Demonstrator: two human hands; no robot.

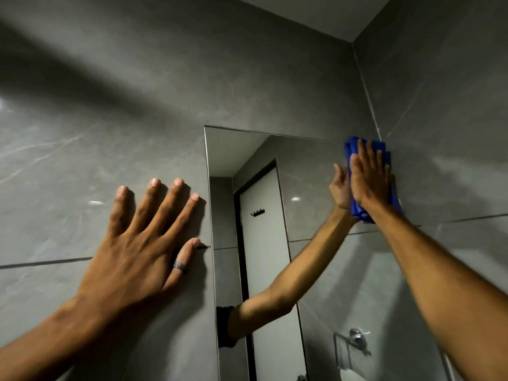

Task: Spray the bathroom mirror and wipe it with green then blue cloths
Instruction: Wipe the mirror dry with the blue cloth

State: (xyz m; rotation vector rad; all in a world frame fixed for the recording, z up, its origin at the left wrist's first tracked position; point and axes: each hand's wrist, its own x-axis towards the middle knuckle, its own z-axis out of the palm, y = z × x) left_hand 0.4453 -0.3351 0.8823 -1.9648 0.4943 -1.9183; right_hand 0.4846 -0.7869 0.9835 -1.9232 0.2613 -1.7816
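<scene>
The bathroom mirror [264,204] hangs on a grey tiled wall, reaching from centre frame to the right corner. My right hand [369,177] presses a folded blue cloth [357,210] flat against the mirror's upper right corner, fingers extended upward. The cloth shows above and below the palm. My left hand [143,243] lies spread flat on the wall tile just left of the mirror's edge, holding nothing, with a ring on the thumb. The green cloth and the spray bottle are not in view.
The mirror reflects my right arm, a white door with a black hook, and a chrome holder [354,342] low down. A side wall [453,105] meets the mirror wall at the right corner. The ceiling [316,12] is close above.
</scene>
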